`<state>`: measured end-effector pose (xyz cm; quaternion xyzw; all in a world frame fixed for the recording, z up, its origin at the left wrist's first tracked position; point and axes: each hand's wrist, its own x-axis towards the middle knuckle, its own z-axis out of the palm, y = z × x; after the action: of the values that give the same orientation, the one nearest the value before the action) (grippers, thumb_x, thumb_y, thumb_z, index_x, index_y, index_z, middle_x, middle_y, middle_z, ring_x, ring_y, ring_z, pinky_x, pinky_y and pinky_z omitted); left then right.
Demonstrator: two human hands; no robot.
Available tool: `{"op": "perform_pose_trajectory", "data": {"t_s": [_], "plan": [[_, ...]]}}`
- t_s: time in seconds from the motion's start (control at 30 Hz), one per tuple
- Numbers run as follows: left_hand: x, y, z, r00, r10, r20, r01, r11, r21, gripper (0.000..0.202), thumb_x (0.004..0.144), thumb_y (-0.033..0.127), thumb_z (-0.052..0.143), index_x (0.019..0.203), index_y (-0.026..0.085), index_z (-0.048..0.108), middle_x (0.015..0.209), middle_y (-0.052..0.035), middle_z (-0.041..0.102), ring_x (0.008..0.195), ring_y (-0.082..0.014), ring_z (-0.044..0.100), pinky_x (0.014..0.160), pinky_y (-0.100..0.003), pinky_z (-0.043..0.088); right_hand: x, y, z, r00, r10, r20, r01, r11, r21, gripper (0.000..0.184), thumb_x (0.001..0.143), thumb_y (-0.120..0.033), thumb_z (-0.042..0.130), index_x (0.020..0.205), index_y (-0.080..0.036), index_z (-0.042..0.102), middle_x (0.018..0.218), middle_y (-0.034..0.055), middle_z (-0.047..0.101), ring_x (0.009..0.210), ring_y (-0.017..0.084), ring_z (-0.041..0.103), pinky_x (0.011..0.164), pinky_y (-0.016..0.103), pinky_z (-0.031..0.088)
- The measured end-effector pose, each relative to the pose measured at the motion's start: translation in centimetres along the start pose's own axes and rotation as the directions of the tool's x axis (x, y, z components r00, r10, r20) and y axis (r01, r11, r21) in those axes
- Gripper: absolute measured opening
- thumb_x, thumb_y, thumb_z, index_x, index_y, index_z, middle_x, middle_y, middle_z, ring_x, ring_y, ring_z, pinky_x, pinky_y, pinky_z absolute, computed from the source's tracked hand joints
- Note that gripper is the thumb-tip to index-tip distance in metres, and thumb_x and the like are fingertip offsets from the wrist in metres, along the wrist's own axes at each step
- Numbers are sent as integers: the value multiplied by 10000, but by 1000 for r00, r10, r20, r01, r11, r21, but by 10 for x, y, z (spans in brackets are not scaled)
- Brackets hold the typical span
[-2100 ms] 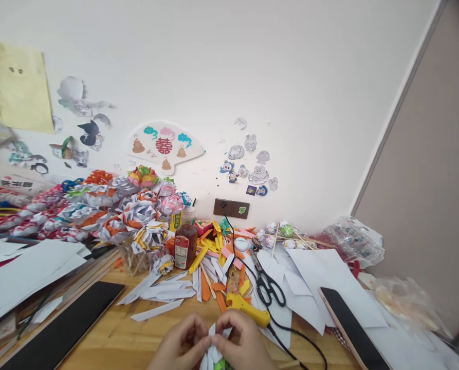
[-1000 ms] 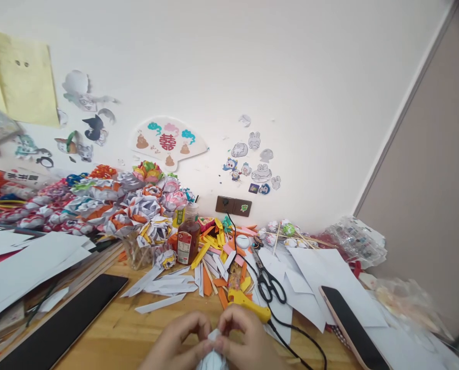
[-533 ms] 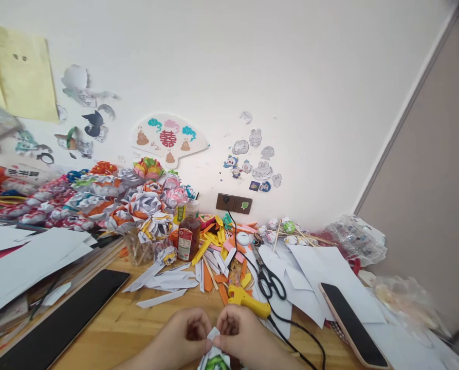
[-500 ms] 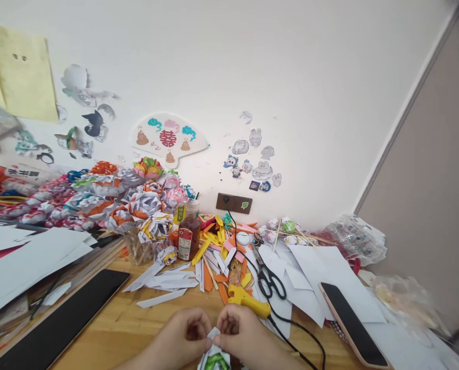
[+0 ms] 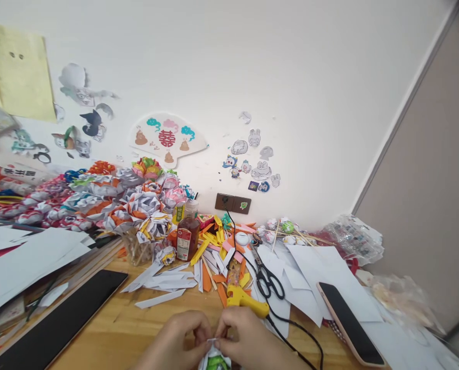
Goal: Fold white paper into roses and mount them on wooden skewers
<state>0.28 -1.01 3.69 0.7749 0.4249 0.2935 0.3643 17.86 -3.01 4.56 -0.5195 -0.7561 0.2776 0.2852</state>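
Note:
At the bottom edge, my left hand [image 5: 179,339] and my right hand [image 5: 244,339] meet over the wooden table [image 5: 109,334]. Both pinch a small folded paper piece [image 5: 215,358], white with green print, fingertips pressed together at its top. Most of the piece is cut off by the frame's lower edge. Just beyond my right hand lies a yellow glue gun [image 5: 248,304] with a black cord.
Black scissors [image 5: 268,280] and loose paper strips [image 5: 167,285] lie ahead. A brown bottle [image 5: 186,239] stands before a heap of folded paper flowers [image 5: 109,205]. A phone [image 5: 348,324] rests on white sheets at right; a black slab [image 5: 55,324] lies at left.
My hands stay together on the folded paper, fingers shifting slightly and dropping a little lower in the frame. The view has swayed a bit; nothing on the table moved.

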Motion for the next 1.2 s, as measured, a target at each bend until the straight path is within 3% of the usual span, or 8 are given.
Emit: {"op": "perform_pose_trajectory", "data": {"t_s": [0.17, 0.3, 0.47, 0.57, 0.73, 0.97, 1.07, 1.2], "plan": [[0, 4, -4, 1000, 10, -9, -10, 999, -38, 99, 686, 210, 577, 603, 156, 585, 616, -6, 620, 618, -156, 564, 591, -227, 413, 2, 7, 1, 997, -62, 44, 59, 996, 69, 92, 739, -204, 600, 724, -224, 688, 652, -37, 624, 574, 118, 511, 518, 203, 322], [8, -8, -8, 1000, 0, -11, -4, 934, -356, 182, 747, 346, 591, 773, 172, 634, 702, -16, 642, 700, -181, 600, 665, -270, 464, 11, 12, 9, 990, 89, -113, -44, 935, 352, 47, 637, -155, 620, 599, -181, 627, 527, -57, 523, 508, 100, 436, 487, 200, 290], [3, -28, 0, 968, 145, 203, 24, 756, -654, 648, 657, 528, 705, 1223, 293, 495, 1261, -69, 576, 1166, -266, 523, 947, -363, 422, 22, 19, 18, 955, 247, -164, -110, 809, 578, 182, 645, -334, 609, 595, -184, 520, 521, -41, 502, 478, 111, 442, 490, 220, 336], [-2, -34, 10, 962, 144, 231, 16, 819, -574, 917, 561, 348, 813, 1344, 337, 336, 1388, -66, 460, 1176, -284, 520, 942, -369, 444, 23, 21, 23, 940, 296, -169, -121, 753, 647, 250, 640, -417, 606, 626, -184, 516, 525, -22, 535, 479, 128, 477, 505, 242, 372], [2, -40, 22, 994, 69, 90, -29, 922, -387, 752, 562, 142, 718, 1250, 253, 434, 1212, -87, 604, 1022, -279, 613, 823, -325, 512, 17, 22, 36, 915, 314, -254, -92, 773, 627, 249, 627, -364, 677, 600, -173, 521, 526, -28, 523, 516, 135, 492, 520, 233, 358], [2, -39, 25, 978, 192, -78, -204, 961, -188, 584, 586, 32, 541, 1126, 246, 489, 1019, -13, 676, 917, -204, 648, 792, -251, 496, 9, 24, 42, 927, 138, -349, 45, 883, 468, 236, 797, -359, 578, 742, -150, 671, 689, 58, 674, 648, 192, 617, 575, 251, 448], [1, -38, 25, 977, 203, -66, -211, 965, -152, 576, 572, 41, 554, 1112, 234, 501, 1016, -27, 675, 921, -220, 637, 806, -264, 491, 6, 19, 35, 911, -84, -403, 214, 933, 289, 212, 837, -312, 550, 778, -177, 702, 779, 76, 674, 743, 204, 630, 640, 267, 479], [-1, -36, 22, 985, 147, -92, -155, 984, -88, 551, 566, 76, 591, 1090, 231, 521, 1023, -49, 681, 929, -248, 621, 813, -291, 486, 2, 14, 27, 861, -309, -404, 400, 902, 163, 258, 882, -318, 488, 893, -206, 720, 850, 92, 634, 813, 212, 627, 722, 309, 493]]}}
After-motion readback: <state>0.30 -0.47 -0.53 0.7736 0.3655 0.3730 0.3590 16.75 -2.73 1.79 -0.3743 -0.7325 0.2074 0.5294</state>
